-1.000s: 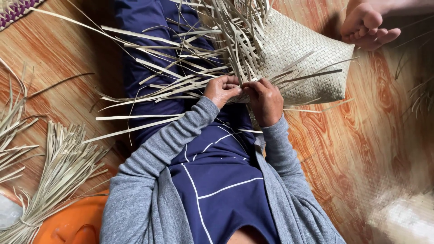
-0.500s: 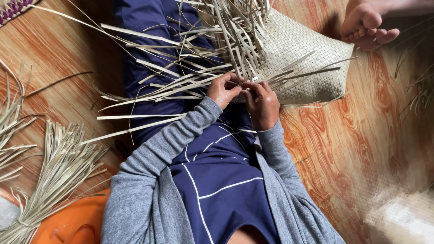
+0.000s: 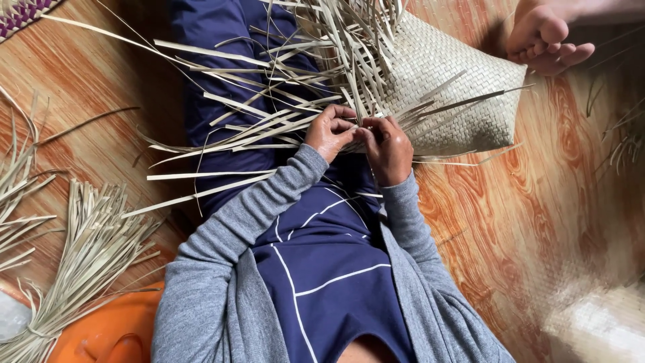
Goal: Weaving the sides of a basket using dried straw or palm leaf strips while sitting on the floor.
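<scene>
Both left hand (image 3: 328,132) and right hand (image 3: 386,144) pinch strips (image 3: 269,131) at the mat (image 3: 443,81) edge just above them; risk: loose strips fanning left slip, weave loosens.

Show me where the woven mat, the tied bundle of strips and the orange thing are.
Woven mat (image 3: 450,81), head view, on its finished plaited surface.
Tied bundle of strips (image 3: 87,249), head view, on the middle of the fanned strips.
Orange thing (image 3: 111,329), head view, on its visible top surface, lower left.
</scene>
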